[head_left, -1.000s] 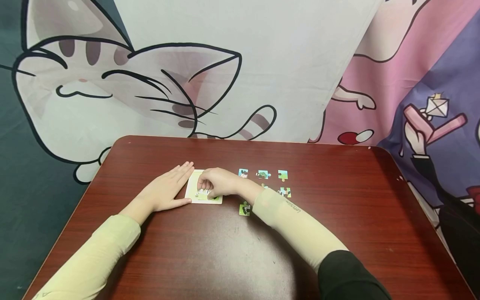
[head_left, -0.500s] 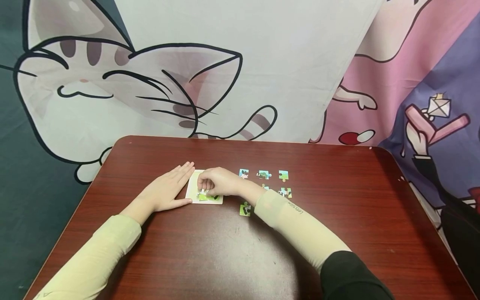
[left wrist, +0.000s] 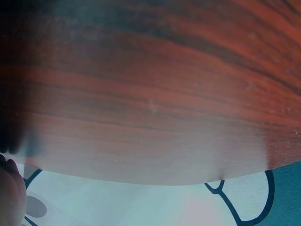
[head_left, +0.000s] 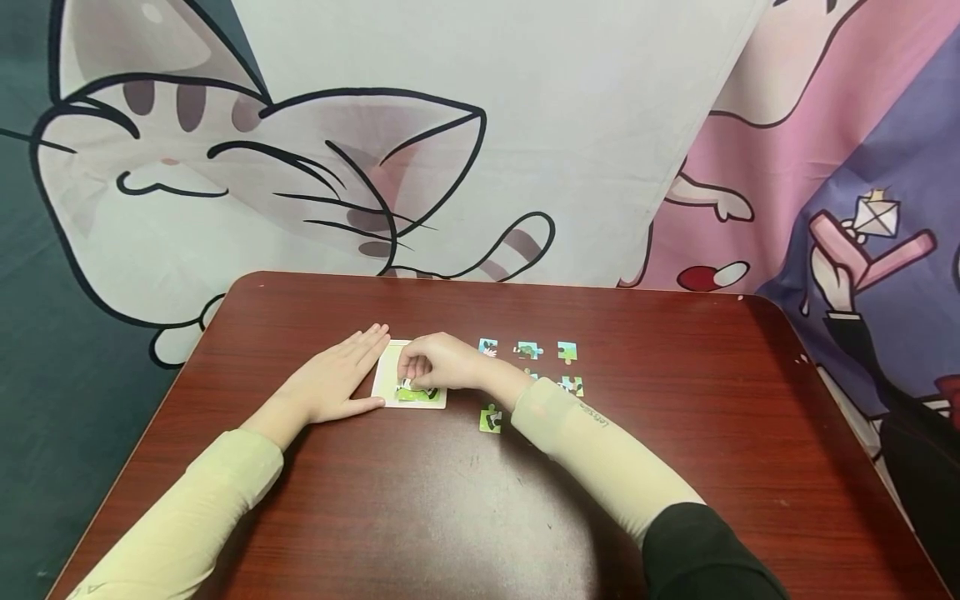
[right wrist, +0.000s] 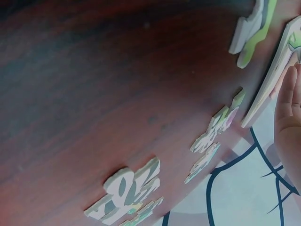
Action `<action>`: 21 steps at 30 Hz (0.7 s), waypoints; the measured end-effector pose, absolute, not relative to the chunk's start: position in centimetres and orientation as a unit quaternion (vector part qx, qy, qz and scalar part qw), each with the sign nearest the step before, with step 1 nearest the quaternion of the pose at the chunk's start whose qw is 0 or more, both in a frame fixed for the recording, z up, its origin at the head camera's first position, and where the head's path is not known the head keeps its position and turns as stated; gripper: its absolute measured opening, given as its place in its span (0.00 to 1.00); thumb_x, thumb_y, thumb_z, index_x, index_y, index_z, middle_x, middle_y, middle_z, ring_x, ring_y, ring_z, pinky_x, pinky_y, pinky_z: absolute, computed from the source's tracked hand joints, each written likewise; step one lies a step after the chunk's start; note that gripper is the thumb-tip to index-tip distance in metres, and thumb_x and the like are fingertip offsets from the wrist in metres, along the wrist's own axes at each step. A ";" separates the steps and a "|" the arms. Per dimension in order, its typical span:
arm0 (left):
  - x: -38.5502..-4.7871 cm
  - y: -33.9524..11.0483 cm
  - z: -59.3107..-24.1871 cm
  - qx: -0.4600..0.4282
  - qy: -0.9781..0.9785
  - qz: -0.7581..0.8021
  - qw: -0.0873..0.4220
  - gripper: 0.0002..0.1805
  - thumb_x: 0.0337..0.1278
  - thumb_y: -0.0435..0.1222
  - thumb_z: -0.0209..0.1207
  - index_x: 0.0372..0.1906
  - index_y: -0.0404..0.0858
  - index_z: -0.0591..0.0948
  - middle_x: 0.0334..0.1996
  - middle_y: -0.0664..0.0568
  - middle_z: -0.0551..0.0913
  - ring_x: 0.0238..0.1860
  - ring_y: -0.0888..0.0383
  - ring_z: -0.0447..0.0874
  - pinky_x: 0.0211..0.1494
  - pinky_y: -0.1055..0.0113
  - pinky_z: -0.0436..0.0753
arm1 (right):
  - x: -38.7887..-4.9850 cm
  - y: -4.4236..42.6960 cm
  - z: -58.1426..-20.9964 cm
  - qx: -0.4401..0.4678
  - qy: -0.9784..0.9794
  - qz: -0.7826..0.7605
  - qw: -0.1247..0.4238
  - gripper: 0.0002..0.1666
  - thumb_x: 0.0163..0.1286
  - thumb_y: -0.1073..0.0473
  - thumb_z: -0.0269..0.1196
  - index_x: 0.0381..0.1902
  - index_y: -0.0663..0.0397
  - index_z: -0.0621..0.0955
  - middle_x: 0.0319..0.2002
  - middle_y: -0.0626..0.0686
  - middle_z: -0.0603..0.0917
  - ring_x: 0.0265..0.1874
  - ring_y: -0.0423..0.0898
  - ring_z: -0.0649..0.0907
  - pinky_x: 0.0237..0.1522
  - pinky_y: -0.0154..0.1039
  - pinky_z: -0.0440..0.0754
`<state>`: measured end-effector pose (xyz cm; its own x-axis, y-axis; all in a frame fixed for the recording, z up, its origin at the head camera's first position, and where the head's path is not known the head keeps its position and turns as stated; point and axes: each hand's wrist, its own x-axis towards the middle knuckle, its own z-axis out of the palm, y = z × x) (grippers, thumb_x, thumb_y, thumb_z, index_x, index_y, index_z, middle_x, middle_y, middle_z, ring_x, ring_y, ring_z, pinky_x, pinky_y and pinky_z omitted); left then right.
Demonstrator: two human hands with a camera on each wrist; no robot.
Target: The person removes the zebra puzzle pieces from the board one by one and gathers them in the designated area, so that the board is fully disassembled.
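Observation:
A small pale puzzle board [head_left: 384, 379] lies on the table, with green, printed puzzle pieces [head_left: 415, 396] along its near side. My left hand [head_left: 337, 382] rests flat at the board's left edge, fingers straight and thumb spread by the near corner. Over the board, my right hand [head_left: 444, 363] has its fingers curled, pinching a puzzle piece that they mostly hide. Only part of the left hand [left wrist: 11, 195] shows at the corner of the left wrist view. The right wrist view catches the right fingers [right wrist: 285, 101] beside the board [right wrist: 268, 87].
Several loose jigsaw pieces lie right of the board, among them a blue-green one [head_left: 567, 352] and a green one [head_left: 491, 419] nearer me. The right forearm partly covers this group. Behind the brown table [head_left: 675, 375] hangs a cartoon cloth [head_left: 585, 150].
The right fingers have shifted slightly over the board, and more of the green printed area shows under them. The left hand and the loose pieces stay in place.

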<state>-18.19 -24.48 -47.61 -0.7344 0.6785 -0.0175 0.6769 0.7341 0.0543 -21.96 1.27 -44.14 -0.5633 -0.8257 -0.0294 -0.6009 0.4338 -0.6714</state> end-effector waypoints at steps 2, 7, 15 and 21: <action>-18.2 -24.5 -47.6 0.364 0.931 0.022 0.017 0.56 0.69 0.62 0.60 0.83 0.27 0.56 0.86 0.36 0.53 0.87 0.42 0.53 0.88 0.48 0.59 | -22.0 1.3 -44.1 -0.433 0.826 -0.314 0.179 0.06 0.67 0.69 0.72 0.40 0.56 0.87 0.36 0.52 0.88 0.34 0.37 0.83 0.40 0.21 0.81; -18.2 -24.5 -47.6 0.365 0.931 0.022 0.015 0.55 0.69 0.62 0.60 0.83 0.27 0.56 0.85 0.35 0.53 0.86 0.41 0.53 0.88 0.48 0.60 | -21.9 1.5 -44.0 -0.437 0.823 -0.315 0.179 0.02 0.71 0.66 0.69 0.40 0.57 0.88 0.36 0.51 0.88 0.34 0.36 0.82 0.40 0.21 0.80; -18.2 -24.5 -47.6 0.364 0.931 0.020 0.017 0.55 0.69 0.62 0.59 0.83 0.27 0.56 0.86 0.36 0.53 0.86 0.41 0.53 0.88 0.47 0.60 | -21.6 1.8 -43.4 -0.432 0.819 -0.340 0.166 0.03 0.70 0.67 0.71 0.40 0.56 0.88 0.35 0.51 0.89 0.33 0.34 0.82 0.41 0.21 0.82; -18.2 -24.5 -47.5 0.362 0.932 0.020 0.017 0.55 0.69 0.62 0.59 0.83 0.27 0.56 0.86 0.36 0.53 0.86 0.41 0.53 0.88 0.48 0.60 | -21.4 2.5 -42.2 -0.423 0.816 -0.361 0.160 0.03 0.70 0.66 0.71 0.41 0.57 0.88 0.35 0.51 0.88 0.34 0.34 0.82 0.41 0.22 0.82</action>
<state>-18.22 -24.47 -47.54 -0.7374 0.6753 -0.0174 0.6739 0.7372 0.0493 -21.42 2.51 -42.22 -0.5916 -0.8050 0.0449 -0.5747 0.3819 -0.7238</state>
